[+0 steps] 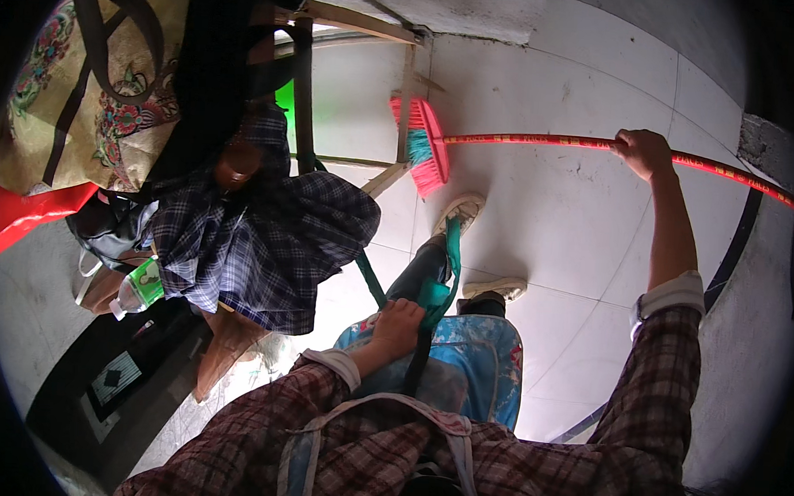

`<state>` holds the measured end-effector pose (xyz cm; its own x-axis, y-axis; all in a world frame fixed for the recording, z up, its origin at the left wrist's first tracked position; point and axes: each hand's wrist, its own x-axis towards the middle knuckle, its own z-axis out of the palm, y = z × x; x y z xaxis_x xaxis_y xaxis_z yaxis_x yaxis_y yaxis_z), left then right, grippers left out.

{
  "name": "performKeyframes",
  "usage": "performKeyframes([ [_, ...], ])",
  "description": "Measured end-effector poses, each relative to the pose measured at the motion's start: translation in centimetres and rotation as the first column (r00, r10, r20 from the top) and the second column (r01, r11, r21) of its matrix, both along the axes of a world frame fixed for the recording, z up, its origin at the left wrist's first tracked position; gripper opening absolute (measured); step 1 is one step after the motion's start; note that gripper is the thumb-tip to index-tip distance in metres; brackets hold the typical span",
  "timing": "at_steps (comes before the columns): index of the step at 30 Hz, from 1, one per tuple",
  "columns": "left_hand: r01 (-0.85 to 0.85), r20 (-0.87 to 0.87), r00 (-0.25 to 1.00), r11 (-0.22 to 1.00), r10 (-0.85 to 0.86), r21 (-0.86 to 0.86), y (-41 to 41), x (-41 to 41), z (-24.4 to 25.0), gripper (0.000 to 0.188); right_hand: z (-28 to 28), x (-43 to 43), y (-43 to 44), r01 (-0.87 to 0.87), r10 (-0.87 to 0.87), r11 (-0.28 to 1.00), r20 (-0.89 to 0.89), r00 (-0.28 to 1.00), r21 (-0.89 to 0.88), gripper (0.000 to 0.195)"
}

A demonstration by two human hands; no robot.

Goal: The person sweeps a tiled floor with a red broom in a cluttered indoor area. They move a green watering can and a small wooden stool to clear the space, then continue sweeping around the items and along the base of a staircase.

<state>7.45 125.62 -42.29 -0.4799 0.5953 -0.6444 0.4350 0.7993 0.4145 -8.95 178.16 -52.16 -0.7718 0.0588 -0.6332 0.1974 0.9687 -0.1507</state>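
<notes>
My right hand (647,154) grips the red handle (528,139) of a broom, out at the right. The handle bears printed writing and runs nearly level across the view. At its left end the broom head (433,143), with pink and teal bristles, touches or nearly touches a wooden leg. Close to my body, my left hand (395,329) is closed around a green strap (451,263) in front of a blue patterned apron (485,358). Part of the strap hangs past my leg; the part inside my fingers is hidden.
A wooden frame (405,102) stands left of the broom head. Draped there is a dark plaid cloth (251,235), with a floral bag (130,130), a red bag (36,215) and a plastic bottle (136,290) nearby. White tiles (571,222) cover the floor; a wall (751,350) rises at right.
</notes>
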Motion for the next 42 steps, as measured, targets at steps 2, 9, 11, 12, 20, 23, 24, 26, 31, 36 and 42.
performKeyframes([
  [2,0.008,0.000,1.000,1.000,-0.008,-0.010,0.0,0.1,-0.1,0.024,0.5,0.4,-0.3,0.032,-0.032,0.999,0.045,0.998,0.010,0.030],
  [9,0.076,-0.009,0.997,0.996,-0.076,-0.037,0.6,-0.5,0.4,0.024,0.0,8.5,2.0,0.290,-0.291,0.952,-0.005,0.957,0.099,0.041],
  [11,0.090,-0.004,0.996,0.995,-0.090,-0.048,0.5,-0.4,0.1,0.025,0.0,12.9,3.3,0.324,-0.328,0.938,0.018,0.944,0.127,0.046],
  [12,0.101,0.000,0.995,0.993,-0.101,-0.057,0.5,-0.4,-0.1,0.025,-0.4,16.0,3.9,0.342,-0.349,0.927,0.024,0.937,0.153,0.047],
  [20,0.093,0.010,0.996,0.992,-0.092,-0.085,1.2,-0.9,0.6,0.025,10.3,36.6,0.3,0.575,-0.632,0.720,0.025,0.774,0.387,0.038],
  [23,0.099,0.008,0.995,0.993,-0.098,-0.063,1.1,-1.1,0.4,0.026,14.1,38.5,-2.8,0.659,-0.698,0.676,0.002,0.716,0.329,0.035],
  [24,0.112,0.001,0.994,0.992,-0.112,-0.063,1.0,-1.1,0.3,0.025,15.0,38.3,-3.9,0.671,-0.695,0.687,-0.017,0.718,0.279,0.034],
  [26,0.123,-0.010,0.992,0.990,-0.124,-0.061,1.0,-1.0,0.4,0.025,14.1,36.0,-5.5,0.604,-0.606,0.785,-0.028,0.795,0.139,0.030],
  [31,0.167,-0.051,0.984,0.985,-0.169,-0.040,1.6,-2.1,0.5,0.026,4.4,23.8,-9.0,0.253,-0.250,0.961,-0.041,0.967,0.109,0.023],
  [36,0.175,-0.060,0.982,0.984,-0.177,-0.041,1.5,-2.1,0.3,0.025,1.4,19.1,-4.8,0.303,-0.306,0.947,0.012,0.952,0.105,0.031],
  [42,0.129,-0.057,0.990,0.991,-0.131,-0.035,0.9,-1.4,0.0,0.023,5.5,29.7,-1.1,0.441,-0.464,0.856,0.028,0.885,0.269,0.032],
])
